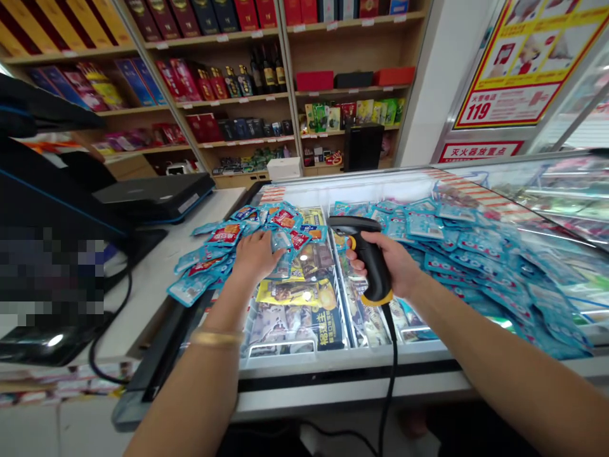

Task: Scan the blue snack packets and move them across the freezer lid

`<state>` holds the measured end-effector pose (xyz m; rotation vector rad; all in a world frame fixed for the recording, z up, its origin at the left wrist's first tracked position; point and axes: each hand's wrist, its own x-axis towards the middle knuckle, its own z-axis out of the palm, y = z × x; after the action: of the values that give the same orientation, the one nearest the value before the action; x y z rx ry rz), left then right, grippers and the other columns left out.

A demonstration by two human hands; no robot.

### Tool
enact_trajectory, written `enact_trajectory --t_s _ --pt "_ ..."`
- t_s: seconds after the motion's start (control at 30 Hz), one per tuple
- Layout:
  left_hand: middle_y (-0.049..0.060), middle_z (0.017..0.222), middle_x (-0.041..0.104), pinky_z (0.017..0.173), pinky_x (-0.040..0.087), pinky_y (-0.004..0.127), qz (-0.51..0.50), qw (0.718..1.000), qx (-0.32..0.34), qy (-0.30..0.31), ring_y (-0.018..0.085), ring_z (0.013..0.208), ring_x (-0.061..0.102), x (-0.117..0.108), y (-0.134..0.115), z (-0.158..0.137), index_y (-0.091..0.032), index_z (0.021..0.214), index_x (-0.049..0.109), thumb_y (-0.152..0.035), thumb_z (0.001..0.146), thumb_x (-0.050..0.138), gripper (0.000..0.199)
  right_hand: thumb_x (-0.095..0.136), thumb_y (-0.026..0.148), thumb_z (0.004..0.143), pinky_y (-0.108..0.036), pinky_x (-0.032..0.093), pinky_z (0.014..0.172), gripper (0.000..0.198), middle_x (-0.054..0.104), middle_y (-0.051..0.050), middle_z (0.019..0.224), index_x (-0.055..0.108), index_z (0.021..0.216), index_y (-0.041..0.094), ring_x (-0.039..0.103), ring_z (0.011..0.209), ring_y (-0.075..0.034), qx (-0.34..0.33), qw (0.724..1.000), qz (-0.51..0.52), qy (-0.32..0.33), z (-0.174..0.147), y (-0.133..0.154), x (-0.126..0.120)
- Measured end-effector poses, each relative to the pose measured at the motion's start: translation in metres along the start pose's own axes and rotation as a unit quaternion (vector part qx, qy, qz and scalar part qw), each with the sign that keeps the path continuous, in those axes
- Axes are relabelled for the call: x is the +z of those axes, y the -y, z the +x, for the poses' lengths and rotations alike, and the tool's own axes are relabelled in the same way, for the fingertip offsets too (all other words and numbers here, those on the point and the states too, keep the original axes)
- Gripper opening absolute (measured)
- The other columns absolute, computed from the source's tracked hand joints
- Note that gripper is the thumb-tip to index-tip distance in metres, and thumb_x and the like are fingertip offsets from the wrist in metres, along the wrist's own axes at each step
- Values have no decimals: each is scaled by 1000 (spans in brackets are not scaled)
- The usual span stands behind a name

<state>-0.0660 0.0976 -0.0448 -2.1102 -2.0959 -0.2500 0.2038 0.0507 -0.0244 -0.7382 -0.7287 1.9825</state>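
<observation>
My right hand (387, 260) is wrapped round the handle of a black and yellow barcode scanner (373, 266), held above the glass top of a chest freezer (280, 363). The scanner's head points left, and its cord hangs down the front. On the left, my left hand (257, 257) rests at a pile of blue snack packets (223, 235), some with red labels. Its thumb lies across a blue packet (282, 270), with the fingers curled down and partly hidden. To the right of the scanner spreads a larger heap of blue packets (457, 235) lying face down or overlapping.
Yellow and dark food bags (290, 293) lie in wire baskets under the glass. At left are a black screen stand (52, 190), a black device (157, 193) on a white counter (216, 209), and a cable. Shelves (228, 95) of boxes and bottles stand behind.
</observation>
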Motion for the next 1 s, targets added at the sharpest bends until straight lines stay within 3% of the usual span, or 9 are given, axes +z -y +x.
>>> enact_trajectory --t_s 0.13,0.23,0.3,0.37,0.43,0.5,0.7,1.0 --pt "18 120 61 102 43 48 -88 993 -33 -73 38 116 56 -4 2 -1 -16 119 63 -47 67 76 62 60 33 80 -19 43 45 19 59 -3 66 63 82 14 49 50 -9 10 1000 -14 -11 -4 -3 -7" --pt "9 102 62 92 50 42 -222 966 -81 -109 29 98 62 -8 -5 -7 -19 106 62 -37 57 82 56 61 33 79 -19 44 45 19 59 -3 66 63 81 14 50 50 -9 15 1000 -17 -9 -6 -3 -5" --pt "2 86 61 75 53 35 -341 929 -111 -92 21 78 61 -9 -14 -12 -21 90 59 -35 57 80 41 63 33 77 -19 44 45 20 59 -2 66 64 81 14 50 49 -9 17 1000 -14 -1 -8 -4 -2" --pt "-1 76 59 60 49 29 -466 875 -120 -49 15 62 56 -8 -26 -17 -21 78 52 -38 60 77 34 65 34 76 -19 44 46 21 59 -2 66 65 81 13 50 49 -9 18 1000 -14 9 -9 -6 0" --pt "-2 72 59 54 44 25 -556 823 -111 -19 12 57 53 -6 -38 -22 -21 76 50 -38 60 76 36 65 35 75 -19 44 46 23 59 -3 66 65 81 13 51 48 -9 18 999 -20 17 -11 -8 1" --pt "-3 70 60 55 43 24 -596 797 -97 -12 11 58 54 -5 -47 -25 -20 81 53 -35 58 77 37 65 35 75 -19 44 46 23 60 -3 66 65 81 13 51 49 -9 20 999 -26 18 -11 -9 1" --pt "-4 65 58 63 46 25 -615 785 -66 -42 10 61 55 -2 -56 -26 -16 84 63 -25 60 69 26 66 34 74 -19 44 46 23 59 -3 66 64 83 13 51 49 -9 29 999 -27 8 -10 -9 -1" --pt "-3 65 57 64 47 26 -573 817 -28 -60 12 61 56 -2 -59 -28 -16 81 66 -26 61 67 22 68 36 74 -19 44 46 24 58 -2 66 65 82 13 51 49 -9 17 999 -39 29 -9 -9 0"
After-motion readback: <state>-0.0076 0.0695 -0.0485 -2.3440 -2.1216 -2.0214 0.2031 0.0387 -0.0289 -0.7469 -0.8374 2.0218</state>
